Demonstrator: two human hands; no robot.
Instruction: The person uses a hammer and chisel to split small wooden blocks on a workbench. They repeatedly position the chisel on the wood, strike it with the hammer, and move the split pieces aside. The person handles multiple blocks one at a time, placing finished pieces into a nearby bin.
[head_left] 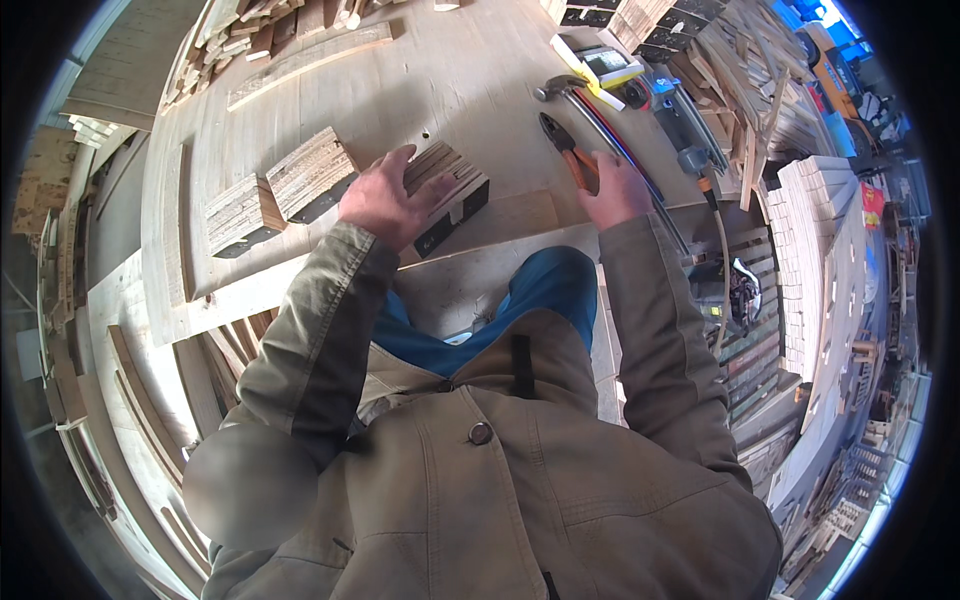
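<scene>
At the bench's near edge, my left hand (pixel 385 203) grips the left end of a layered wood block (pixel 452 185), its thumb across the top and its fingers over the far side. The block has a dark front face. My right hand (pixel 617 192) is closed around the orange handles of a pair of pliers (pixel 566 148), whose dark jaws point away from me to the left. Left of my left hand stand two similar wood blocks, one (pixel 312 172) close to the hand and another (pixel 243 215) farther left. A claw hammer (pixel 562 88) lies beyond the pliers.
The wooden bench (pixel 370 90) carries a flat strip (pixel 310 64) and a heap of wood sticks (pixel 235 40) at the far left. To the right lie a grey power tool (pixel 692 150) with a cable and a yellow-edged white tray (pixel 605 65). Stacked light wood (pixel 805 250) stands farther right.
</scene>
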